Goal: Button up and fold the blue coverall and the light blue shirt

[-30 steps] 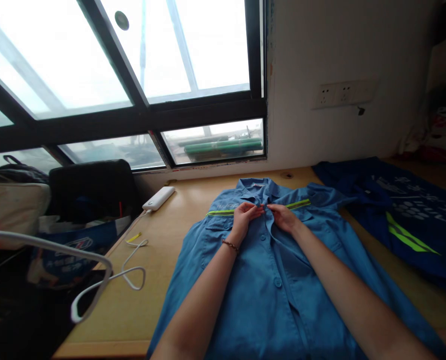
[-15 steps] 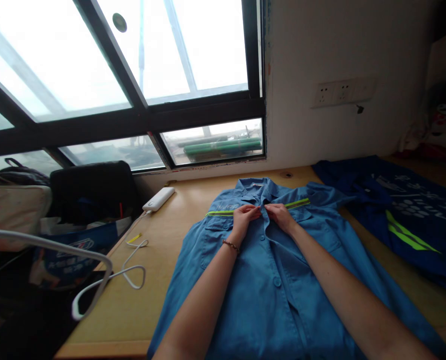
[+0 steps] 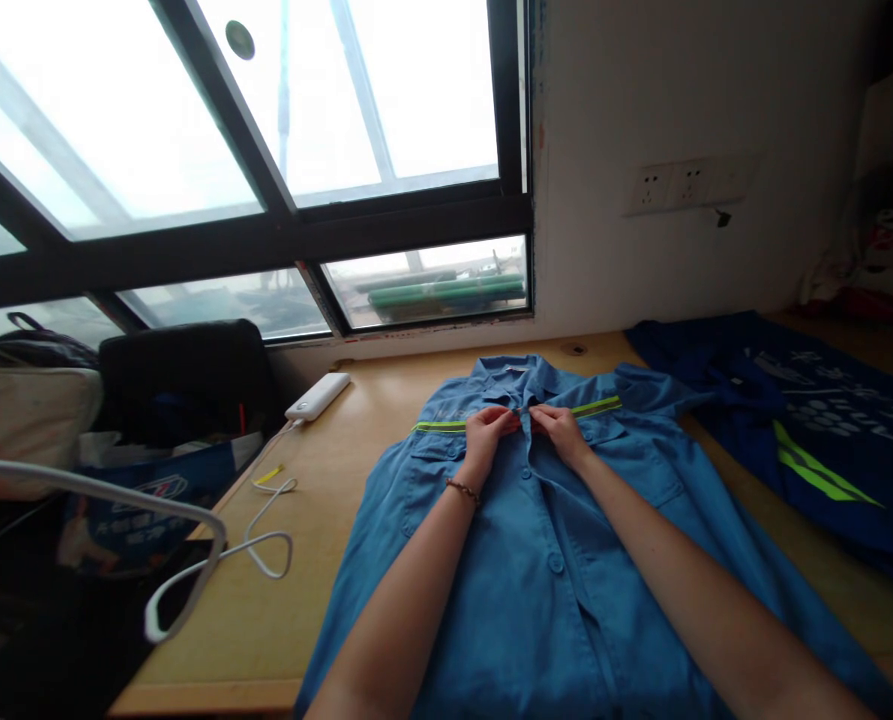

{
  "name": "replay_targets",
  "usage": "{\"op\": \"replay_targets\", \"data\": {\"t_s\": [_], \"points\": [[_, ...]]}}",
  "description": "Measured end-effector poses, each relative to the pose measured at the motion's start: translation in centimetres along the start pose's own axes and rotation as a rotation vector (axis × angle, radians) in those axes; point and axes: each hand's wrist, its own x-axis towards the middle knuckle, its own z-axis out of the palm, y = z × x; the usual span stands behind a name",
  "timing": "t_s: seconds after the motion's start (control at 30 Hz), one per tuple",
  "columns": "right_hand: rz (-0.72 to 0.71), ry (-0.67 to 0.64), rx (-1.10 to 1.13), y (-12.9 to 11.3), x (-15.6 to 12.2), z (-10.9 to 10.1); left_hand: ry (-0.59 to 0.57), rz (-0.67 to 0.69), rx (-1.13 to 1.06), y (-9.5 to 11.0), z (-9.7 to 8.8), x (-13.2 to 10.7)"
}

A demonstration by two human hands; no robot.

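Note:
A blue work shirt [image 3: 483, 560] with yellow-green reflective strips lies front up on the wooden table, its collar toward the window. At chest height, my left hand [image 3: 489, 436] pinches one side of the front opening. My right hand [image 3: 562, 432] pinches the other side, close beside the left. The fingertips nearly meet over the placket and hide what is between them. Below them, a button [image 3: 525, 472] and a lower button [image 3: 556, 564] show on the placket, and the opening there lies partly apart.
A dark blue garment [image 3: 836, 430] with white lettering lies at the right. On the table's left stands a white power bank [image 3: 318, 396] with a looping white cable [image 3: 270, 574]. Beyond the table's left edge are a black chair [image 3: 183, 370] and bags.
Both hands stay at the same spot on the shirt front; only the fingertips have shifted slightly at the placket. The shirt and other things have not visibly moved.

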Motion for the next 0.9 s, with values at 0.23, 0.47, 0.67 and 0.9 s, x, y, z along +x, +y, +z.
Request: {"op": "replay_targets", "data": {"t_s": [0.23, 0.47, 0.67, 0.9], "points": [[0.021, -0.001, 0.067, -0.1, -0.1, 0.1, -0.019, -0.007, -0.013, -0.1, 0.0, 0.0], [-0.058, 0.007, -0.135, -0.2, 0.1, 0.2, -0.021, 0.004, 0.001, -0.2, -0.1, 0.0], [-0.165, 0.01, -0.359, 0.3, -0.3, 1.0, -0.013, 0.107, 0.233, -0.4, 0.0, 0.1], [-0.2, 0.0, -0.68, 0.1, -1.1, 2.1, 0.057, 0.018, 0.07, -1.1, -0.2, 0.7]]}}
